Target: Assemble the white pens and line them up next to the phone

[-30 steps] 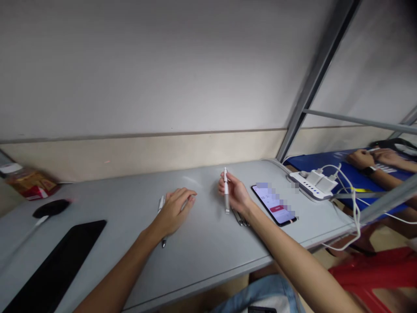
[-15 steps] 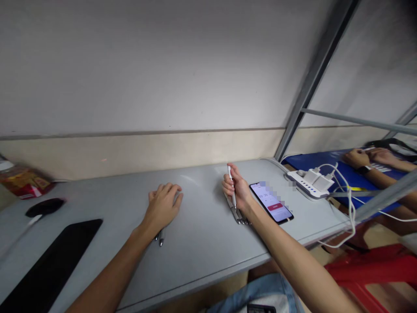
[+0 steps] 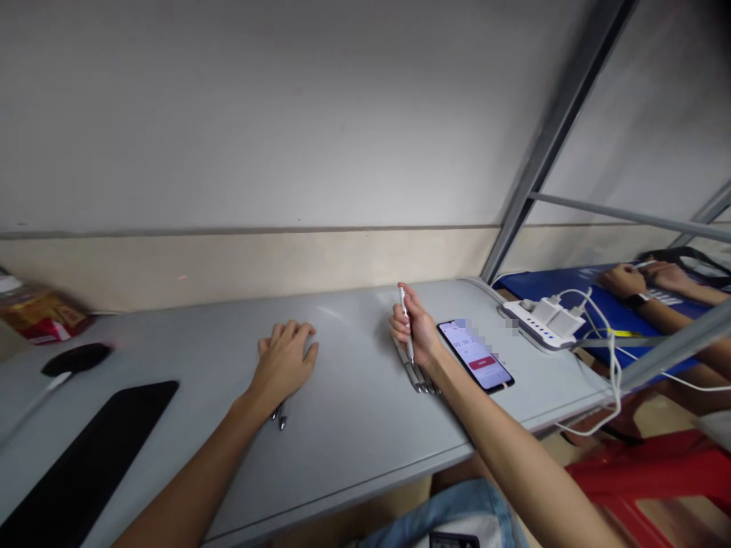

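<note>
Right hand (image 3: 414, 327): gripping a white ballpoint pen (image 3: 405, 308) nearly upright, thumb at its top, just left of the smartphone (image 3: 468, 346).
Left hand (image 3: 287, 354): spreading loosely, palm down over partly hidden pens (image 3: 284, 418), well left of the smartphone.
Pen row (image 3: 412, 374): lying on the bench (image 3: 348, 426), near the smartphone's left edge.

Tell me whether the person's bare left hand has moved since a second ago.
Yes: the bare left hand has shifted left, away from the black-edged rectangular smartphone with the lit screen lying on the desk.
</note>
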A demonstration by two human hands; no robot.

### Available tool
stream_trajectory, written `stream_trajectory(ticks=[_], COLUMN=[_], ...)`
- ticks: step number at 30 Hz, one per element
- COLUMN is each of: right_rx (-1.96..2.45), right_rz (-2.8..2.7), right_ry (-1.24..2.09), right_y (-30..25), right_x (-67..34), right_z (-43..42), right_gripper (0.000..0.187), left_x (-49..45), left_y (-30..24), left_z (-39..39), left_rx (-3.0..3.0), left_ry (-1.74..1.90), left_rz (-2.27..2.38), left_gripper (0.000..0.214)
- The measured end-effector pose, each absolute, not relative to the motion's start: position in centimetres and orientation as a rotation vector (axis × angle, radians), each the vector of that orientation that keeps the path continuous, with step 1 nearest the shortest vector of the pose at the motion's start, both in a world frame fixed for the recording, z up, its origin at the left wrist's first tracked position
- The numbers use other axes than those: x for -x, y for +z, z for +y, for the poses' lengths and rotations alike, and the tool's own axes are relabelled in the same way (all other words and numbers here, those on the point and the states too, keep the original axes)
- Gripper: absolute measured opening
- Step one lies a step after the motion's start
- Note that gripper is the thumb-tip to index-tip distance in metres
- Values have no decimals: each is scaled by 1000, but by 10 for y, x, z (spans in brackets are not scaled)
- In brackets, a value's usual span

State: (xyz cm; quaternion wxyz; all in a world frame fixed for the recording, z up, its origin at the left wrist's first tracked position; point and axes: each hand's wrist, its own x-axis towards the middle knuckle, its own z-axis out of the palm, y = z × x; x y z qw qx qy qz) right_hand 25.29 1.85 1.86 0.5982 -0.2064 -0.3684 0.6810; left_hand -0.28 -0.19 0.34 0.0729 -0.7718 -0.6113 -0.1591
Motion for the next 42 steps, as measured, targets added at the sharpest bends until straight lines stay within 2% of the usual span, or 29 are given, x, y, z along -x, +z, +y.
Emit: stream_trajectory(ticks=[4, 9, 20, 30, 42], right_rx=[514, 534, 564, 807, 1499], right_rz=[-887, -925, -912, -1156, -1929], right_ry=[1559, 1554, 1542, 1527, 535], right_y=[21, 20, 19, 12, 2], right_x=[-253, -253, -253, -246, -268], right_z=[17, 18, 19, 19, 28], right_gripper=[36, 27, 28, 26, 22], left_x=[2, 2, 0, 1, 1], left_y=[4, 2, 3, -1, 0], left_z=[-2, -2, -2, -2, -2], left_rx=[2329, 2356, 2347, 2365, 2349], left_ry=[-515, -525, -468, -494, -505], left_rz=[-1864, -1861, -1889, -1881, -1873], left_gripper=[27, 25, 26, 24, 26])
